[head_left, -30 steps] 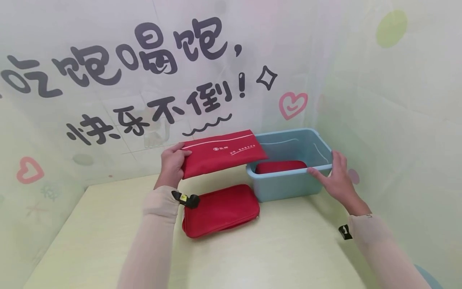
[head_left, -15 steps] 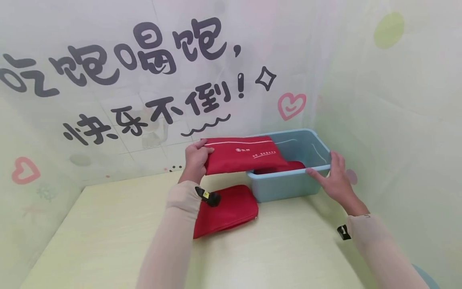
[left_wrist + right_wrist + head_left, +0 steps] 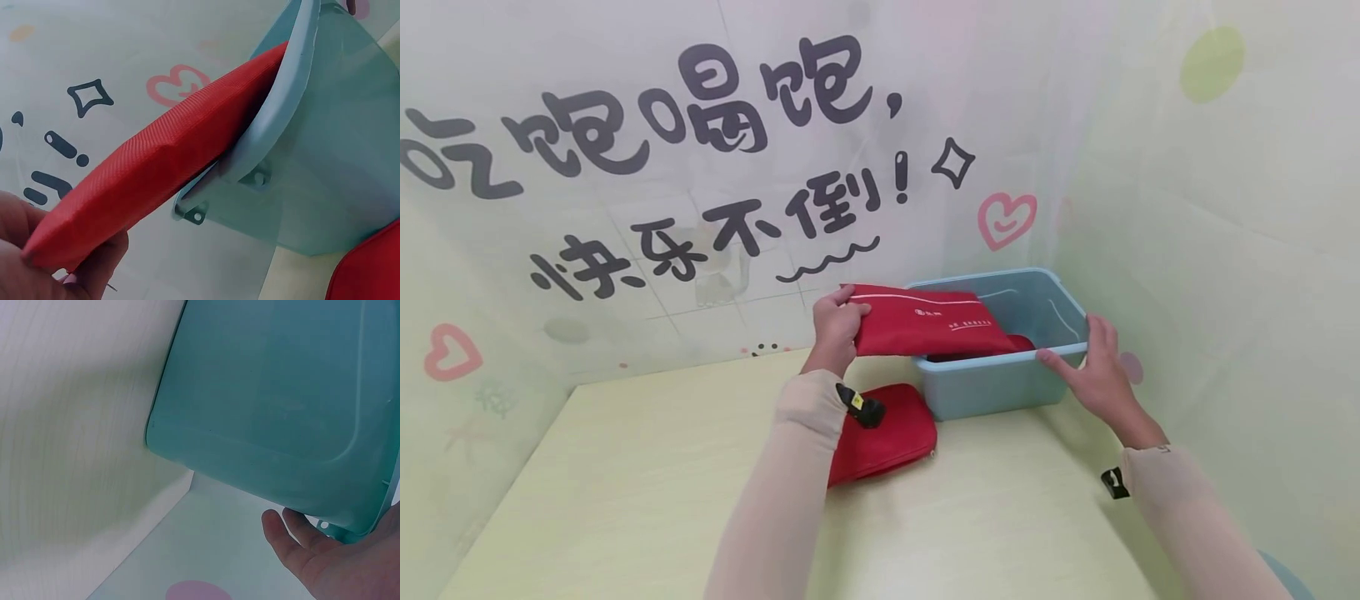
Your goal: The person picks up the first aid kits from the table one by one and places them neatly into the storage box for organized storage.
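Head camera looks forward-down over bench (image 3: 625, 500); wrist cameras sit close beside blue bin (image 3: 1000, 387), left view facing 2 o'clock, all three sharing it.

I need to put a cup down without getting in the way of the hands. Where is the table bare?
The table is bare across its left half, from the wall to the left forearm, and along the near edge between both sleeves. It is crowded at the back right: the red pouch lies beside the blue bin, with the left hand and right hand there.
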### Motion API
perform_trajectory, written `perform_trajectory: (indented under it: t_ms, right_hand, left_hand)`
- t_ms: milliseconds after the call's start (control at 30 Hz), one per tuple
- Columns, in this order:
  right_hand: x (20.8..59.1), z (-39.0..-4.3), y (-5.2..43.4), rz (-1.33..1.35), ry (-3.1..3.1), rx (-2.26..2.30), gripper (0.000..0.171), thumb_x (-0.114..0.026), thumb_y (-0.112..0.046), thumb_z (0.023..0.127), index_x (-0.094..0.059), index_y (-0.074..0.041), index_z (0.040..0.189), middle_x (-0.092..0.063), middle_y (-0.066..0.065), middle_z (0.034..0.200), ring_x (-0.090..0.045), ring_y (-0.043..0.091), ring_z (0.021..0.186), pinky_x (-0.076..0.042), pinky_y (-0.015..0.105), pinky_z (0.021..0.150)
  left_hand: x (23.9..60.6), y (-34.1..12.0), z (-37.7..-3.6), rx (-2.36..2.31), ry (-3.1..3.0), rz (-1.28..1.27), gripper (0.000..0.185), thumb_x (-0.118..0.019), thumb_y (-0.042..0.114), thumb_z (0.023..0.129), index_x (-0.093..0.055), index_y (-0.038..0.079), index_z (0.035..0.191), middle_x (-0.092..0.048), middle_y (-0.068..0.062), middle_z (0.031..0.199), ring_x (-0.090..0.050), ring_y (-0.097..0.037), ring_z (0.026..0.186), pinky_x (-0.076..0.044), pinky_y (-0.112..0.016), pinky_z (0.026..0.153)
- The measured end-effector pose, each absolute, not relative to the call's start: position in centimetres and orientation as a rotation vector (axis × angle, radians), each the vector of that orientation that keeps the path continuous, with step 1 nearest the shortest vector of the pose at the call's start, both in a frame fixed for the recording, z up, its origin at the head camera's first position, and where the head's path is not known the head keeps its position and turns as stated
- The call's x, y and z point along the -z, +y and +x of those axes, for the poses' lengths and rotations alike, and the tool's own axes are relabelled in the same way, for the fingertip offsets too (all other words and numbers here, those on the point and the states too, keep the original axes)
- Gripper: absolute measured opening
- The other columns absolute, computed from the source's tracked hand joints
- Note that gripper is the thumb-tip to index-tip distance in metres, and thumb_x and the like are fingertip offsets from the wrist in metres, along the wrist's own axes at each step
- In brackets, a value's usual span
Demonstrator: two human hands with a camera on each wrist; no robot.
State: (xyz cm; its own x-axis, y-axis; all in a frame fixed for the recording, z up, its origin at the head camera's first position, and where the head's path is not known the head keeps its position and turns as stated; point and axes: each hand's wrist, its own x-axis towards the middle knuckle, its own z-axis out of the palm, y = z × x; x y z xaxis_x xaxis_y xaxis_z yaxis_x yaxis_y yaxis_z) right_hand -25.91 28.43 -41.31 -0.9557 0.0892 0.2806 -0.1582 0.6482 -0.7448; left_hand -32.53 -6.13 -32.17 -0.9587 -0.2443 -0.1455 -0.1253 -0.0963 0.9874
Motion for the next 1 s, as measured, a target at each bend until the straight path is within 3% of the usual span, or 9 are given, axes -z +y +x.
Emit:
perform_trajectory:
  t_ms: [1000]
  right_hand:
    - [41.5, -26.2, 28.7, 0.043, -2.613, -1.159, 0.104, -0.066, -0.052, 0.090, -0.002, -0.005, 0.157, -0.011, 0.022, 0.155, -0.029, 0.045, 0.133, -0.042, 0.068, 0.098]
  left_hand:
    - [33.1, 0.5, -33.7, 2.162, -2.173, 0.360, 0.057, -0.065, 0.003, 0.094, -0.049, 0.013, 0.148, -0.045, -0.013, 0.148, -0.047, -0.031, 0.128, -0.054, -0.039, 0.095]
